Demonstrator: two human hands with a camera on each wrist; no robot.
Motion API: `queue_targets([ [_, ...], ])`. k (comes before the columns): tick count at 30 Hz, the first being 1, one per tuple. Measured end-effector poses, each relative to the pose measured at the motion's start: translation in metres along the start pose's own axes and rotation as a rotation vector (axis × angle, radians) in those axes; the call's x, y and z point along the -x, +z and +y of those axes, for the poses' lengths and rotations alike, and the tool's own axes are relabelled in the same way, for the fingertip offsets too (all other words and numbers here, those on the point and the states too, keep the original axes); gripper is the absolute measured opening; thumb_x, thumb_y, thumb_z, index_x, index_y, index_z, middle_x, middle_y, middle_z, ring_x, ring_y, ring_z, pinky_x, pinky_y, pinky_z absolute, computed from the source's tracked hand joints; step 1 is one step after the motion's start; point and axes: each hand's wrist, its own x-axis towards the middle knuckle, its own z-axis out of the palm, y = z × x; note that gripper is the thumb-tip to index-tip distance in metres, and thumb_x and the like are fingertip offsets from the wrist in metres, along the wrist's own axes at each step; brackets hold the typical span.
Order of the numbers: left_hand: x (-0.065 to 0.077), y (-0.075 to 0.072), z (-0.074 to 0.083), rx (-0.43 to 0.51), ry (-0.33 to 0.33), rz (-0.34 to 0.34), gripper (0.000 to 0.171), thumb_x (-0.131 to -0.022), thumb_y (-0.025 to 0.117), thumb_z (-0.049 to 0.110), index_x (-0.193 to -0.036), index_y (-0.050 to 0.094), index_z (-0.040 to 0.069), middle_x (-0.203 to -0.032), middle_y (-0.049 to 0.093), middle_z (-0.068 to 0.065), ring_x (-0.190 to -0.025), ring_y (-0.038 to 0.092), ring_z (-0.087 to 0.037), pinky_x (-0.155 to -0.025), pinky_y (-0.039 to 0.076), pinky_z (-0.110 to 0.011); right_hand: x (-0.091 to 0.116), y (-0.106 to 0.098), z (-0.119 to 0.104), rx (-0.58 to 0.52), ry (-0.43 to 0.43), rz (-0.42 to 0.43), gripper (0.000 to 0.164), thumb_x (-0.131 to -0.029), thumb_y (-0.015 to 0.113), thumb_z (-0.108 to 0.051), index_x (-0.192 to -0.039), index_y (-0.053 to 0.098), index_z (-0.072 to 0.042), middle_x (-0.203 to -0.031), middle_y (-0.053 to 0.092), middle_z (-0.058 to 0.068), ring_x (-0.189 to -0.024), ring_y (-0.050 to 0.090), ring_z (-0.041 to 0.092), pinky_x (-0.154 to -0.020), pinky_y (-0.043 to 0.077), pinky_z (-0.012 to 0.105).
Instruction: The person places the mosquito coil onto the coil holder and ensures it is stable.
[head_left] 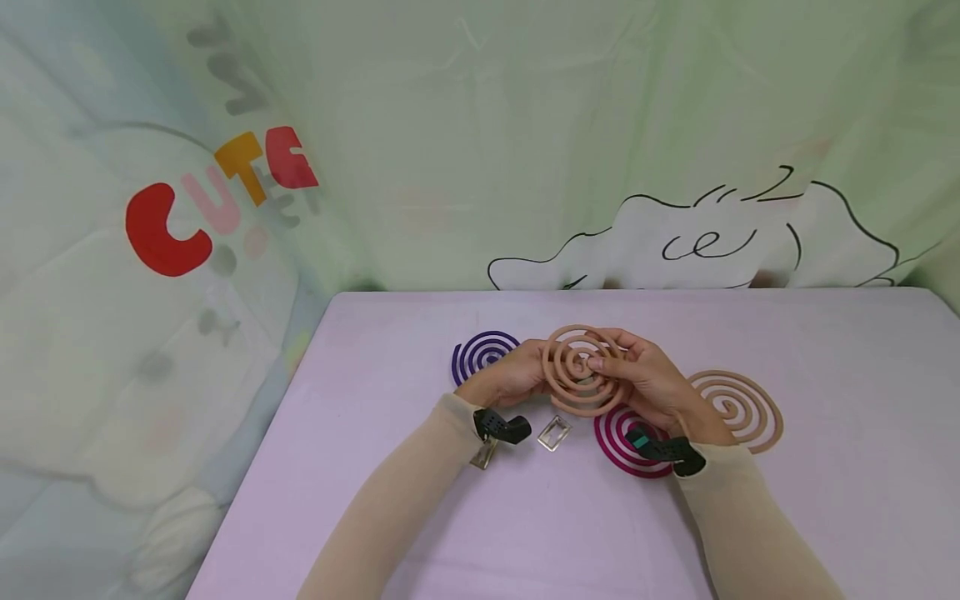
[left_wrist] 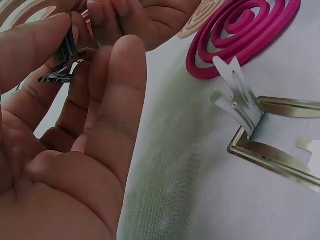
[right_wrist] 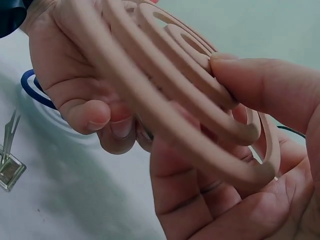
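Observation:
A tan mosquito coil (head_left: 550,367) is raised above the table, tilted toward the head camera. My right hand (head_left: 660,387) pinches it near its centre, thumb on the front face. My left hand (head_left: 521,373) is behind the coil's left side. Between its thumb and fingers it pinches a small metal coil stand (left_wrist: 66,52), which the head view hides. Whether the stand touches the coil I cannot tell. Below the hands lies another metal stand (left_wrist: 240,95) with its prongs bent up. A further stand (head_left: 484,454) is partly covered by the left wrist strap.
A dark blue coil (head_left: 455,365) lies behind the left wrist. Under the right wrist lies a magenta coil (left_wrist: 205,60), and a second tan coil (head_left: 776,425) is to its right. The pale table (head_left: 360,367) meets a printed curtain (head_left: 420,150) at the back.

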Motion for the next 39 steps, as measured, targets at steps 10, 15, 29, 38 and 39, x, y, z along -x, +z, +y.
queue_targets([
  [10,-0.0004,-0.0047,-0.0012,-0.035,-0.001,-0.032,0.032,-0.107,0.055,0.004,-0.131,0.058,-0.016,-0.096,0.065,-0.002,-0.081,0.065,-0.009,-0.074,0.058,-0.023,-0.0002,0.0006,-0.0006,0.051,0.019,-0.025,0.029,-0.101,0.060,0.006,-0.126,0.059,-0.009,-0.109,0.072,0.005,-0.093,0.074,0.013,-0.077,0.062,0.026],
  [15,-0.0005,-0.0050,0.0011,-0.054,-0.016,-0.041,0.034,-0.106,0.055,0.002,-0.136,0.057,-0.016,-0.100,0.066,-0.001,-0.084,0.066,-0.009,-0.077,0.058,-0.024,-0.0008,-0.0003,-0.0002,0.044,0.011,-0.039,0.029,-0.100,0.060,0.007,-0.126,0.059,-0.007,-0.111,0.072,0.005,-0.094,0.073,0.013,-0.078,0.062,0.026],
  [29,0.0008,-0.0027,0.0050,-0.064,-0.001,-0.067,0.034,-0.104,0.054,-0.005,-0.134,0.054,-0.020,-0.095,0.066,0.001,-0.083,0.066,-0.008,-0.077,0.057,-0.024,0.0005,-0.0017,-0.0002,-0.005,-0.013,-0.066,0.029,-0.102,0.056,0.008,-0.125,0.062,-0.009,-0.111,0.073,0.005,-0.096,0.073,0.013,-0.079,0.062,0.026],
  [38,0.0005,-0.0027,0.0033,-0.054,0.004,-0.062,0.034,-0.105,0.054,-0.003,-0.135,0.055,-0.018,-0.099,0.067,0.000,-0.086,0.067,-0.009,-0.083,0.060,-0.028,0.0009,-0.0014,-0.0006,-0.036,-0.010,-0.081,0.029,-0.103,0.054,0.008,-0.126,0.061,-0.009,-0.112,0.072,0.006,-0.097,0.073,0.014,-0.079,0.062,0.026],
  [39,0.0006,-0.0027,0.0035,-0.054,0.003,-0.057,0.034,-0.105,0.054,-0.002,-0.135,0.055,-0.018,-0.099,0.067,0.000,-0.086,0.067,-0.009,-0.082,0.060,-0.028,0.0009,-0.0015,-0.0006,-0.038,-0.008,-0.082,0.029,-0.103,0.054,0.008,-0.125,0.061,-0.009,-0.112,0.072,0.006,-0.097,0.073,0.014,-0.079,0.062,0.026],
])
